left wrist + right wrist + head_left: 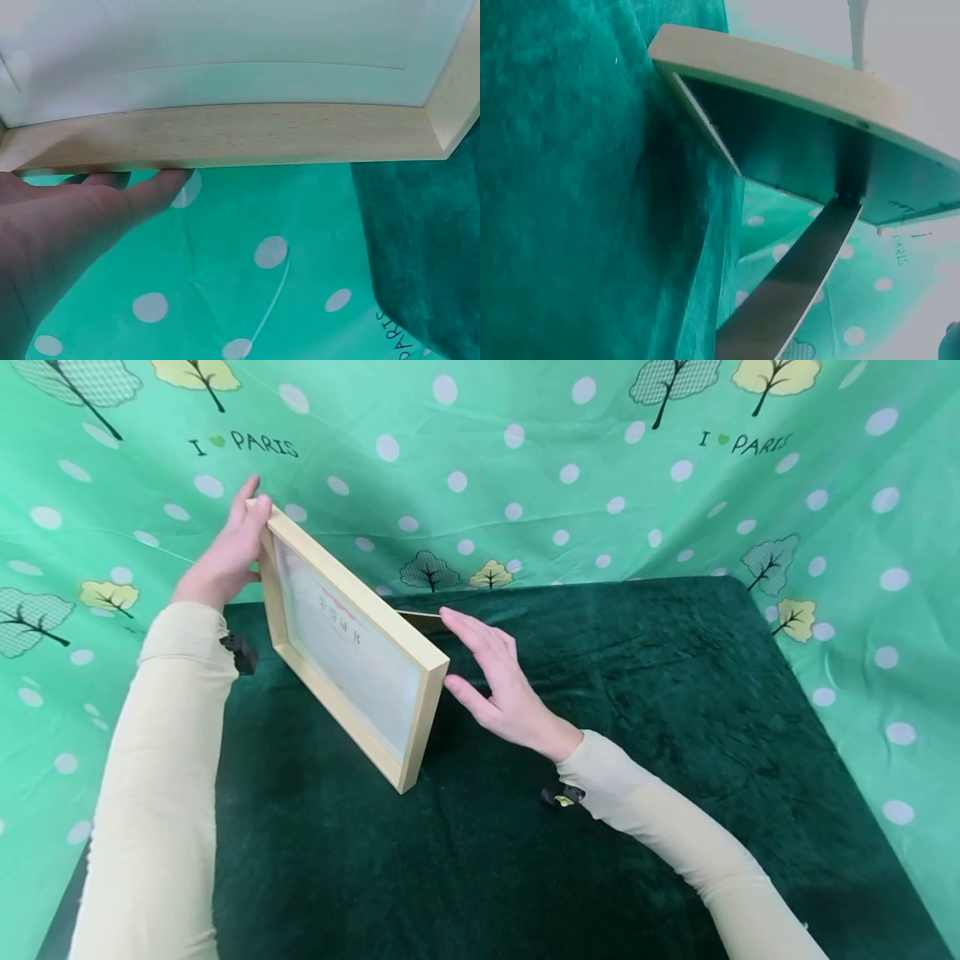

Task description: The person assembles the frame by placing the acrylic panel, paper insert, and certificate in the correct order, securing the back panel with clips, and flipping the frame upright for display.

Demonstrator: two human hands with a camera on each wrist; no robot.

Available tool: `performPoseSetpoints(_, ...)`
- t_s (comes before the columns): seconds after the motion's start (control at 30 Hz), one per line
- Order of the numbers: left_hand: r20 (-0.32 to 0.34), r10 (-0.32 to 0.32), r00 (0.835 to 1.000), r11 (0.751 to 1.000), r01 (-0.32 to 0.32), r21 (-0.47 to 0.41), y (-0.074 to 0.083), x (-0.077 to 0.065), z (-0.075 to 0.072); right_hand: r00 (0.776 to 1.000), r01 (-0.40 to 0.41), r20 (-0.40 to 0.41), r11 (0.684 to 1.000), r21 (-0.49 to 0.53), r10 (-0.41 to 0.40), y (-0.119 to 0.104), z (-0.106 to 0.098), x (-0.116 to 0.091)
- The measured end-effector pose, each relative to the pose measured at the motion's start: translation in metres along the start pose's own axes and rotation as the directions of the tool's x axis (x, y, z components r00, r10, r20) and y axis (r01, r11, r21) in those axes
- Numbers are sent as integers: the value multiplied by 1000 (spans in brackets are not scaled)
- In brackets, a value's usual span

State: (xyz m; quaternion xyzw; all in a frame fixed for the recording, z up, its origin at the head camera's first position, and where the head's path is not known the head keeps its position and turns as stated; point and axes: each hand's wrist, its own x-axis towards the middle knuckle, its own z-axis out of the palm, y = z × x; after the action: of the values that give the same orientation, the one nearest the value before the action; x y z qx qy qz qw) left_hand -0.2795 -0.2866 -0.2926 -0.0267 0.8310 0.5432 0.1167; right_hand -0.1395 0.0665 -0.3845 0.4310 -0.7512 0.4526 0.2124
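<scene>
A pale wooden picture frame (352,581) stands tilted on its long edge, with a white printed sheet behind its front. My left hand (228,547) holds its left end, thumb at the upper corner. In the left wrist view, that hand's fingers (154,193) lie against the outer side of the wooden edge. The right hand (502,685) is by the frame's back, fingers extended, fingertips at the edge of the stand leg (422,620). The right wrist view shows the dark backing (787,146) with this leg (787,277) swung out from it.
Dark green velvety cloth (637,677) covers the table under the frame. Behind it and at both sides hangs a light green curtain (540,452) with white dots, trees and lettering. Small black devices sit at the left wrist (240,653) and right wrist (561,796).
</scene>
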Motion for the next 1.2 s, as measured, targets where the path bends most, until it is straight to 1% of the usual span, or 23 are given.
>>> performPoseSetpoints(0.1, 6, 27, 1000, 999, -27, -23, -4, -2, -1, 1000, -10, 17, 1000, -5, 10, -7, 5, -2)
performPoseSetpoints(0.23, 21, 78, 997, 996, -77, -47, -8, -7, -2, 997, -42, 61, 997, -67, 46, -18, 15, -3)
performPoseSetpoints(0.3, 18, 104, 994, 994, -104, -16, -9, -9, -4, 996, -50, 67, 994, -93, 56, -23, 19, -2)
performPoseSetpoints(0.4, 16, 130, 991, 991, -130, 35, -7, -9, -6, 997, -53, 46, 993, -104, 58, -26, 21, 1)
performPoseSetpoints(0.47, 9, 127, 992, 989, -127, 73, -5, -9, -8, 998, -48, 27, 994, -103, 51, -27, 21, 3)
performPoseSetpoints(0.7, 7, 85, 996, 996, -85, 41, -4, -10, -5, 997, -78, -4, 996, -40, 78, -27, 17, 10)
performPoseSetpoints(0.97, 48, 36, 998, 997, -39, 73, -4, -14, -3, 997, -83, -4, 995, -54, 83, -26, 4, 12)
performPoseSetpoints(1.2, 78, 7, 997, 995, -15, 103, -1, -25, 2, 994, -113, -4, 993, -28, 113, -22, -13, 10)
